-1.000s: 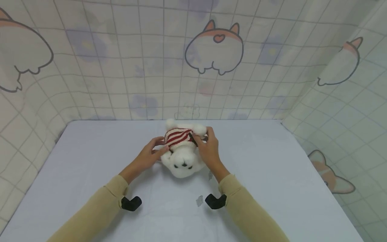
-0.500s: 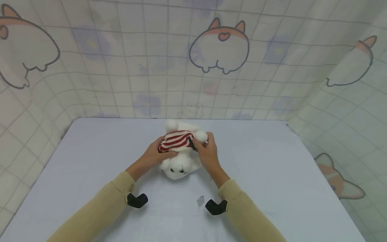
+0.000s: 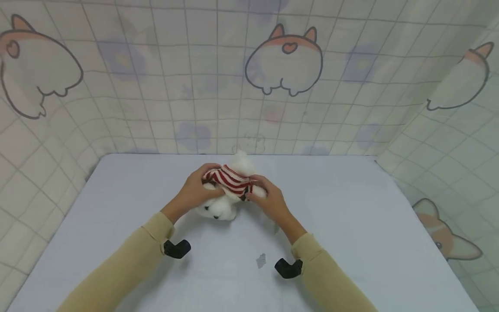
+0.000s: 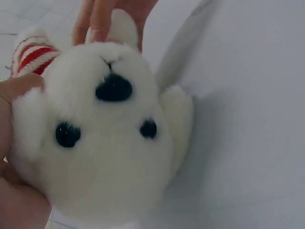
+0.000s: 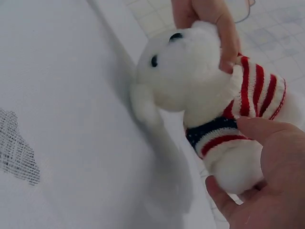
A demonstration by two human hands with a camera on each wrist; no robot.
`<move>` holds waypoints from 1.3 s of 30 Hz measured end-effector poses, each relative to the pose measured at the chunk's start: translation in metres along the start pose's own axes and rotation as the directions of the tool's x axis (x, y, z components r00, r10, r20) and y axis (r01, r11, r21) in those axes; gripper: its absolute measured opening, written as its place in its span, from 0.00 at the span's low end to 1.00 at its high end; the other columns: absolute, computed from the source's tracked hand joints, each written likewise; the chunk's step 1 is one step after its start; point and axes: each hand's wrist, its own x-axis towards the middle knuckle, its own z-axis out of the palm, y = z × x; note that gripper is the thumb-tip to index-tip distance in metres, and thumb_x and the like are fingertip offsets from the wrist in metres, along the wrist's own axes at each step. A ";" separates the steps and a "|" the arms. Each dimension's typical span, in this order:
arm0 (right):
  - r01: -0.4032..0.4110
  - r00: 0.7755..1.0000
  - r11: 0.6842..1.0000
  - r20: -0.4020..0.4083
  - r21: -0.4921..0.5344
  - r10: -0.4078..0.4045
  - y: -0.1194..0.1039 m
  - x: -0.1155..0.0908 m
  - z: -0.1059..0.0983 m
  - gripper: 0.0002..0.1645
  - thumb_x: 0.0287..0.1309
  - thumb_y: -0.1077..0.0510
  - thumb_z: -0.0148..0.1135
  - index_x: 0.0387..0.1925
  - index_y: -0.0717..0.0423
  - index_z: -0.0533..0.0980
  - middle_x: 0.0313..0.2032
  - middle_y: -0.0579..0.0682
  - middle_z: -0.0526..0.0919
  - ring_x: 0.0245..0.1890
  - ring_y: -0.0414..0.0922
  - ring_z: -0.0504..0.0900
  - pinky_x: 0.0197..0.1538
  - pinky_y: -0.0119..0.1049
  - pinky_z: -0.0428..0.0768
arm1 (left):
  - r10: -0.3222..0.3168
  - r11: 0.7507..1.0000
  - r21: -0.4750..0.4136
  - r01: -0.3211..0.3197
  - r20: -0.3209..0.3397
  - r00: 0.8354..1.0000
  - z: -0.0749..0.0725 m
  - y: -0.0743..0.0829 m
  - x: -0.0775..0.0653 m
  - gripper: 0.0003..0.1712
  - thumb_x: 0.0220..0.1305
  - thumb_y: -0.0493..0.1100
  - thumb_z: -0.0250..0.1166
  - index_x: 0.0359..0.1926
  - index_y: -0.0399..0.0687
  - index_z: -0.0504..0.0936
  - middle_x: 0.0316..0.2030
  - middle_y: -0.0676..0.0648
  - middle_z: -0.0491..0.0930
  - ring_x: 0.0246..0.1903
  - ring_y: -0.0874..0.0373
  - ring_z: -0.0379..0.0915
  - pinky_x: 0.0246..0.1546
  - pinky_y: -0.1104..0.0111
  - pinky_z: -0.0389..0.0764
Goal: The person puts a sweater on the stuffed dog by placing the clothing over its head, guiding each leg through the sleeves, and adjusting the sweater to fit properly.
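Note:
A white plush teddy bear (image 3: 218, 210) in a red-and-white striped knit sweater (image 3: 228, 180) lies tilted between both hands, its head toward the near side. My left hand (image 3: 195, 188) grips it around the head and shoulder, with the thumb across the front. At the other side, my right hand (image 3: 273, 197) pinches a white paw and the navy cuff (image 5: 212, 131) beside it. The left wrist view shows the bear's face (image 4: 112, 119) upside down, with black eyes and nose. One ear (image 5: 145, 105) hangs close over the white tabletop in the right wrist view.
The white table (image 3: 331, 216) spreads out around the hands. A small grey patch (image 3: 261, 260) marks its surface near the right wrist. Behind stands a grid-patterned curtain (image 3: 218, 86) with cartoon corgis. Black wrist mounts (image 3: 177, 249) stick out from both sleeves.
The bear has turned, its head swinging to the left and its lower end to the right. My left hand has moved slightly up and farther around it; the right hand has come lower.

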 end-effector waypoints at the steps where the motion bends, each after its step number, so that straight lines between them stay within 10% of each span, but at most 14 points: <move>1: 0.001 1.000 1.000 0.030 -0.018 0.000 0.002 0.000 0.002 0.32 0.58 0.49 0.67 0.63 0.41 0.69 0.60 0.47 0.78 0.65 0.48 0.71 0.63 0.52 0.72 | 0.028 0.999 0.038 -0.027 -0.006 1.000 -0.001 0.001 0.000 0.39 0.54 0.44 0.72 0.66 0.60 0.66 0.60 0.47 0.74 0.58 0.49 0.71 0.61 0.51 0.71; 7: 0.001 0.988 0.998 0.154 -0.063 0.009 0.006 0.000 0.005 0.33 0.59 0.46 0.66 0.64 0.49 0.68 0.58 0.49 0.79 0.62 0.48 0.75 0.63 0.50 0.74 | 0.137 0.978 0.159 -0.132 -0.017 0.990 -0.003 0.010 -0.005 0.36 0.56 0.40 0.71 0.65 0.55 0.66 0.55 0.42 0.79 0.53 0.49 0.76 0.57 0.53 0.76; 17: 0.122 0.993 0.990 0.006 -0.065 -0.122 -0.020 0.012 -0.019 0.32 0.60 0.47 0.65 0.63 0.48 0.68 0.54 0.55 0.79 0.52 0.50 0.80 0.54 0.45 0.81 | 0.119 0.985 0.132 -0.115 -0.026 0.993 -0.001 0.007 -0.004 0.39 0.55 0.41 0.72 0.65 0.52 0.62 0.58 0.42 0.78 0.56 0.48 0.75 0.60 0.52 0.73; 32: 0.063 0.995 0.987 0.092 -0.146 -0.050 -0.007 0.016 -0.017 0.20 0.59 0.50 0.65 0.51 0.49 0.73 0.48 0.53 0.83 0.45 0.48 0.81 0.48 0.43 0.81 | 0.058 0.996 0.066 -0.052 -0.096 0.994 -0.005 0.000 -0.007 0.19 0.69 0.50 0.59 0.56 0.49 0.76 0.56 0.45 0.77 0.51 0.48 0.79 0.52 0.56 0.80; 36: 0.062 0.994 0.987 0.094 -0.146 -0.048 -0.005 0.017 -0.016 0.20 0.59 0.49 0.65 0.51 0.48 0.72 0.48 0.54 0.83 0.44 0.48 0.81 0.46 0.42 0.81 | 0.195 0.972 0.163 -0.171 -0.148 0.970 -0.007 0.004 -0.005 0.14 0.66 0.43 0.62 0.51 0.44 0.81 0.58 0.44 0.72 0.50 0.50 0.75 0.44 0.59 0.82; 39: 0.070 0.994 0.987 0.091 -0.143 -0.057 -0.006 0.017 -0.016 0.20 0.60 0.49 0.65 0.52 0.48 0.72 0.48 0.54 0.82 0.44 0.48 0.81 0.46 0.42 0.81 | 0.340 0.922 0.263 -0.286 -0.191 0.921 -0.010 0.007 -0.002 0.07 0.62 0.39 0.65 0.41 0.42 0.85 0.53 0.45 0.73 0.43 0.53 0.73 0.35 0.64 0.79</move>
